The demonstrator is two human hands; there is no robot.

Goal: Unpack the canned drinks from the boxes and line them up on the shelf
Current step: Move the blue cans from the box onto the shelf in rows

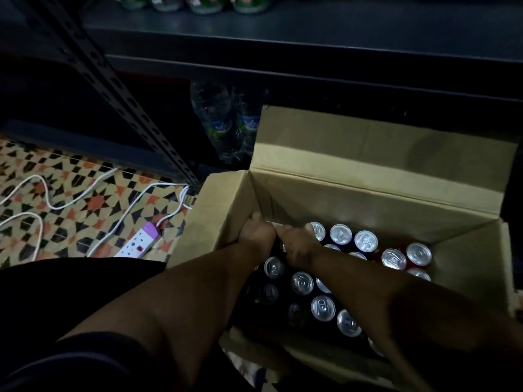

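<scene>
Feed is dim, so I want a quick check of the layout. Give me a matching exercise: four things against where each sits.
Things:
1. Cans
2. Power strip
3. Water bottles
4. Green-labelled containers

Places:
A. On the patterned floor, left of the box
B. On the shelf, at the top of the view
C. Inside the open box
D. Under the shelf, behind the box's left corner

Pairs: 1-C, 2-A, 3-D, 4-B
</scene>
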